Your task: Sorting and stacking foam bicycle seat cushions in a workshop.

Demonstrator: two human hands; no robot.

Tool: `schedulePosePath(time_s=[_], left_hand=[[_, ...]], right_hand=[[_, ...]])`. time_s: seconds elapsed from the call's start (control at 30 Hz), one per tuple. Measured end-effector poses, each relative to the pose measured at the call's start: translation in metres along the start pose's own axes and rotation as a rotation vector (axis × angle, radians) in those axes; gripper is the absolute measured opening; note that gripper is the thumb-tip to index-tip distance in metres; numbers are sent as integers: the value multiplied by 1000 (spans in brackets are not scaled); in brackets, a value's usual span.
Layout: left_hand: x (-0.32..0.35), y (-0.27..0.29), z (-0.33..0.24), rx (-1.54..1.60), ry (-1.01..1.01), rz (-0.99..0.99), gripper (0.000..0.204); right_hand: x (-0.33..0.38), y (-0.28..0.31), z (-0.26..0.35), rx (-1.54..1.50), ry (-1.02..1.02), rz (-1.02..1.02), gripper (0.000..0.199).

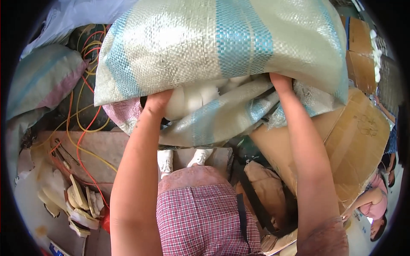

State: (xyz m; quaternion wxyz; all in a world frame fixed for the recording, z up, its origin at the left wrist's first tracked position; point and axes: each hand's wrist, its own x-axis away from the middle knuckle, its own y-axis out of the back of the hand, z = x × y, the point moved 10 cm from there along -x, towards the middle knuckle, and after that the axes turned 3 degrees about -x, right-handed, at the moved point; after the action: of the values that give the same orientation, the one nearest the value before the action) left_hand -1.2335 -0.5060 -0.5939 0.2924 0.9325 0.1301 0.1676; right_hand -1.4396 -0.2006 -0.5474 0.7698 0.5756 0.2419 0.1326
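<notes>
A large woven plastic sack [179, 42], off-white with light blue stripes, fills the upper middle, its mouth turned toward me. Through the opening show white rounded pieces [194, 99] whose kind I cannot make out. At the left side of the mouth my left hand [159, 99] reaches in, close beside those pieces. My right hand [281, 82] goes in under the sack's upper edge at the right. The sack hides the fingers of both hands, so what they hold does not show.
Orange and yellow hoses [79, 123] tangle at the left, near another stuffed sack [47, 81]. Lower left lies a pile of cream-coloured curved pieces [79, 200]. A cardboard box [341, 145] stands at the right; beyond it another person [373, 205] is at work.
</notes>
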Motion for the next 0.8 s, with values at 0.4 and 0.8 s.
schedulePosePath(time_s=[0.4, 0.8], left_hand=[[39, -29, 95, 1500, 791, 39, 56], [158, 119, -90, 1292, 666, 19, 57]], right_hand=[[7, -35, 2, 419, 11, 511, 47], [110, 129, 92, -950, -677, 340, 43]])
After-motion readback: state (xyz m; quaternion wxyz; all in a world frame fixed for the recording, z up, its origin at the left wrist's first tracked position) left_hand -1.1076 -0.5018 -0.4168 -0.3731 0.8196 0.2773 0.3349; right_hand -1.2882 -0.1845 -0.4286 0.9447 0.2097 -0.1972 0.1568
